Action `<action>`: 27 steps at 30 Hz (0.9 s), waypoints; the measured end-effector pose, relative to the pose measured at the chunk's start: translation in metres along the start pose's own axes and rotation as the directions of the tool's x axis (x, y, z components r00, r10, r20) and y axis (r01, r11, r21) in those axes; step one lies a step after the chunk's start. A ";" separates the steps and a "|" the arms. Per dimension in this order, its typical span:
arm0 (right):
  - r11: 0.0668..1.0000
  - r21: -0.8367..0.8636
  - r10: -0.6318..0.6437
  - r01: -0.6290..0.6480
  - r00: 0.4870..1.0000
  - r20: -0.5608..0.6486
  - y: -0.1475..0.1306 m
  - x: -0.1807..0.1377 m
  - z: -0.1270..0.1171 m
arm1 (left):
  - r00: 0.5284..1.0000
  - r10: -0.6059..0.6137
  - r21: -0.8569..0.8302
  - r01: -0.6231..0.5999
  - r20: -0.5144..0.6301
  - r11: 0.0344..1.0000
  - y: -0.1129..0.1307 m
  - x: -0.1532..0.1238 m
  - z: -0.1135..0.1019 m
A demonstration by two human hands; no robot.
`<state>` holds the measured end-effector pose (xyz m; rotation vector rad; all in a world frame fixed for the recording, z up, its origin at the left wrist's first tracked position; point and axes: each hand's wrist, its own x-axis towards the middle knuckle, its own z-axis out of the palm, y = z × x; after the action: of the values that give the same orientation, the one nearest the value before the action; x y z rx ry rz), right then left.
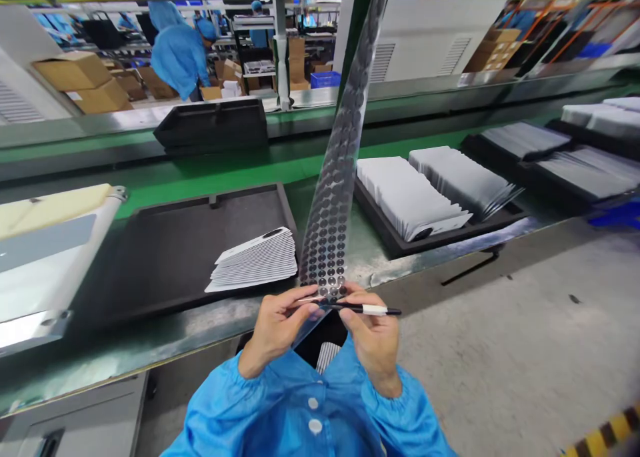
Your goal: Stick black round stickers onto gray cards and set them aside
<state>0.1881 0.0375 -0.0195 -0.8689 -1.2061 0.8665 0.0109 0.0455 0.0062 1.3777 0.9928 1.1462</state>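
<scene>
A long clear strip of round black stickers (327, 227) rises from my hands towards the upper shelf, with its lower end folded over between my fingers. My left hand (277, 323) pinches the strip's left edge, thumb in front. In my right hand (373, 337) is a slim black pen-like tool (374, 309) with a white band. Its tip points left at the bottom rows of stickers, and the right fingers also lie against the strip. Whether a sticker is lifted there I cannot tell. Left of the strip, a fanned stack of white cards (255, 262) lies in a black tray (170, 243).
On the right, another black tray (400, 249) holds two stacks of white cards (407, 193); more loaded trays stand beyond. A white-framed device (45, 257) occupies the bench's left end. Behind, an upturned-looking black tray (213, 127) rests near the ledge. A co-worker in blue (180, 53) bends among cartons.
</scene>
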 end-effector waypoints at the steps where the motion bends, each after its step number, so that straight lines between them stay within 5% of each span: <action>1: 1.000 -0.023 -0.012 0.012 1.000 0.003 -0.001 0.001 0.001 | 1.000 0.002 -0.003 -0.002 -0.004 1.000 -0.001 0.000 0.000; 23: 0.999 -0.015 0.044 -0.044 0.999 -0.022 0.002 0.004 0.000 | 0.997 0.078 0.075 -0.078 0.003 0.994 -0.005 0.006 0.000; 27: 0.991 0.076 0.118 -0.110 0.987 -0.107 0.015 -0.002 -0.011 | 0.983 0.174 0.407 -0.182 0.055 0.895 0.006 -0.003 -0.016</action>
<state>0.1972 0.0408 -0.0355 -0.9241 -1.0313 0.9347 -0.0060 0.0452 0.0121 1.8444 1.1587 1.0929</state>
